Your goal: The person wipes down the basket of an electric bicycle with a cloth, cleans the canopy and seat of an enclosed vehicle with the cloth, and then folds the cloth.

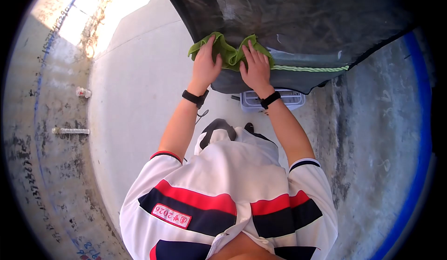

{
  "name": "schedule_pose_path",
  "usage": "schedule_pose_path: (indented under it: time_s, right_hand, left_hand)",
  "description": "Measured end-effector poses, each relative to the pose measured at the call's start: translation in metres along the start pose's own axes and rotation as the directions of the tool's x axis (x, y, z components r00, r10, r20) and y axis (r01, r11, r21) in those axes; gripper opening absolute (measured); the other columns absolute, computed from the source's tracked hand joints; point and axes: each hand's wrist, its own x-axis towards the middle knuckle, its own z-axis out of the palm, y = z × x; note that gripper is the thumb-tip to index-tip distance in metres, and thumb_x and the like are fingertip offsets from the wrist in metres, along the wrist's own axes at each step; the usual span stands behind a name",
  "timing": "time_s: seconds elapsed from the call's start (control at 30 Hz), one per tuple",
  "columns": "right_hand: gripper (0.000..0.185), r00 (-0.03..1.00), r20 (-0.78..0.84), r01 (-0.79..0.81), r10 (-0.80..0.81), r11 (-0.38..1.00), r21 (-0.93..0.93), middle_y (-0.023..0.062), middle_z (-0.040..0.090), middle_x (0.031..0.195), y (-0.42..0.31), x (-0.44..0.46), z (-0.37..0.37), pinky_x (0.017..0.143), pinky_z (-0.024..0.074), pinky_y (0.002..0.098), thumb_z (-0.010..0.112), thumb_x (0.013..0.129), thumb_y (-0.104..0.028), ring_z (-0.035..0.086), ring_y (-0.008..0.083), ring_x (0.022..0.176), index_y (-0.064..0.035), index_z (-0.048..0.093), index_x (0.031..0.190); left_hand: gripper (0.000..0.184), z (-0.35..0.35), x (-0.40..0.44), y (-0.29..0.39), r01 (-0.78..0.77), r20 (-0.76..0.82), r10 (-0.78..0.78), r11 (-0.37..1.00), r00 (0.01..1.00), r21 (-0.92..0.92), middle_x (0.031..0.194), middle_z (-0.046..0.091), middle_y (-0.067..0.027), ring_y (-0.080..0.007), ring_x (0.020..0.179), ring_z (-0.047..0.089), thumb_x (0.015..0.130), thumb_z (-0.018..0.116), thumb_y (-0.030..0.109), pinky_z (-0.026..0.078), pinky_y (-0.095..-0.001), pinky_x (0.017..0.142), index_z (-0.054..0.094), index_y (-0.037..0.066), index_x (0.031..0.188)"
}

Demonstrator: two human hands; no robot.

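Note:
A green cloth [226, 55] lies bunched in loose folds against the lower part of a large dark sheet-like cover [288, 17]. My left hand [205, 69] grips the cloth's left end, fingers pointing up and thumb apart. At its right end, my right hand [257, 71] holds the cloth with its fingers on top of the folds. Just right of that hand, a pale striped reflective band [309, 68] runs along the cover near its bottom edge. How far the fingers wrap under the cloth is partly hidden.
Below the cover stands a white plastic crate-like frame [293, 99], partly hidden. Pipe stubs [71, 131] stick out of the stained wall [51, 167] on the left. A grey wall [372, 120] with a blue band rises at right. Pale floor [130, 73] lies underfoot.

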Motion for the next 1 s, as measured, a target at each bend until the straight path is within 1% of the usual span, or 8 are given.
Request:
schedule_pose_path:
  time_s: [0.1, 0.27, 0.37, 0.5, 0.6, 0.8, 0.9, 1.0]
  right_hand:
    - [0.056, 1.0, -0.013, 0.005, -0.004, 1.0, 0.011, 0.0145, 0.046, 0.146, 0.007, 0.0, 0.001, 0.102, 0.0401, 0.0447, 0.06, 0.087, -0.016, 0.053, 0.0319, 0.118, -0.0046, 0.047, 0.14]
    - [0.059, 0.987, -0.078, -0.144, 0.138, 0.987, -0.074, 0.0209, 0.036, 0.152, 0.013, 0.008, -0.004, 0.11, 0.0335, 0.0487, 0.057, 0.091, -0.018, 0.042, 0.0404, 0.131, 0.0016, 0.039, 0.144]
    - [0.063, 0.963, -0.195, -0.212, 0.188, 0.971, -0.113, 0.0254, 0.032, 0.152, 0.019, 0.027, -0.012, 0.113, 0.03, 0.0506, 0.057, 0.092, -0.019, 0.037, 0.0419, 0.136, 0.0043, 0.035, 0.145]
    - [0.066, 0.921, -0.321, -0.267, 0.222, 0.958, -0.101, 0.027, 0.028, 0.154, 0.025, 0.058, -0.02, 0.115, 0.0267, 0.0521, 0.056, 0.093, -0.021, 0.03, 0.0418, 0.141, 0.0058, 0.029, 0.148]
    - [0.067, 0.897, -0.362, -0.282, 0.255, 0.959, -0.025, 0.0273, 0.024, 0.156, 0.02, 0.086, -0.032, 0.117, 0.0238, 0.0516, 0.056, 0.094, -0.02, 0.027, 0.0423, 0.143, 0.0053, 0.027, 0.149]
    - [0.066, 0.894, -0.383, -0.111, 0.231, 0.944, 0.31, 0.0246, 0.019, 0.159, -0.019, 0.143, -0.055, 0.118, 0.0219, 0.0455, 0.054, 0.095, -0.013, 0.022, 0.041, 0.146, 0.0012, 0.023, 0.152]
    - [0.065, 0.929, -0.362, 0.062, 0.08, 0.929, 0.366, 0.0183, 0.014, 0.163, -0.051, 0.167, -0.058, 0.118, 0.0223, 0.0361, 0.051, 0.097, -0.007, 0.019, 0.032, 0.149, -0.0012, 0.021, 0.154]
    - [0.063, 0.931, -0.359, 0.199, -0.066, 0.917, 0.346, 0.0187, 0.018, 0.161, -0.075, 0.182, -0.053, 0.118, 0.0221, 0.0381, 0.049, 0.095, -0.004, 0.022, 0.0327, 0.149, -0.0008, 0.025, 0.153]
  left_hand:
    - [0.063, 0.009, -0.013, -0.014, -0.026, 0.05, 0.025, 0.999, 0.998, 0.022, 0.118, 0.06, -0.0238, -0.0419, 0.109, 0.057, 0.082, 0.062, 0.006, 0.048, -0.0447, 0.092, 0.041, 0.003, 0.142]
    - [0.056, -0.001, -0.023, -0.022, 0.103, 0.059, -0.094, 0.979, 0.994, -0.176, 0.122, 0.06, -0.0229, -0.0378, 0.108, 0.062, 0.087, 0.058, 0.002, 0.051, -0.04, 0.09, 0.042, 0.001, 0.141]
    - [0.059, -0.018, -0.018, -0.018, 0.018, -0.063, -0.035, 0.968, 0.997, -0.252, 0.12, 0.062, -0.0197, -0.028, 0.099, 0.065, 0.086, 0.058, -0.002, 0.052, -0.036, 0.086, 0.041, 0.0, 0.143]
    - [0.063, -0.041, 0.004, -0.01, -0.194, -0.286, 0.135, 0.963, 0.949, -0.187, 0.13, 0.055, -0.0215, -0.0297, 0.106, 0.059, 0.085, 0.06, -0.003, 0.049, -0.0366, 0.092, 0.038, -0.003, 0.144]
    - [0.067, -0.055, 0.025, -0.005, -0.24, -0.339, 0.174, 0.957, 0.924, -0.162, 0.139, 0.048, -0.0212, -0.0306, 0.118, 0.054, 0.088, 0.061, -0.001, 0.043, -0.0395, 0.102, 0.031, -0.002, 0.147]
    - [0.075, -0.058, 0.059, -0.004, -0.216, -0.315, 0.101, 0.909, 0.944, -0.355, 0.146, 0.041, -0.0216, -0.0329, 0.133, 0.045, 0.089, 0.063, 0.001, 0.036, -0.0403, 0.11, 0.021, -0.001, 0.151]
    - [0.077, -0.056, 0.069, 0.004, -0.205, -0.307, 0.07, 0.878, 0.949, -0.433, 0.144, 0.043, -0.0237, -0.0355, 0.132, 0.047, 0.088, 0.065, 0.004, 0.038, -0.04, 0.107, 0.021, -0.003, 0.151]
    - [0.075, -0.042, 0.076, -0.012, -0.182, -0.282, 0.036, 0.841, 0.959, -0.51, 0.139, 0.047, -0.0232, -0.0339, 0.129, 0.05, 0.087, 0.066, 0.005, 0.04, -0.0386, 0.105, 0.024, -0.002, 0.149]
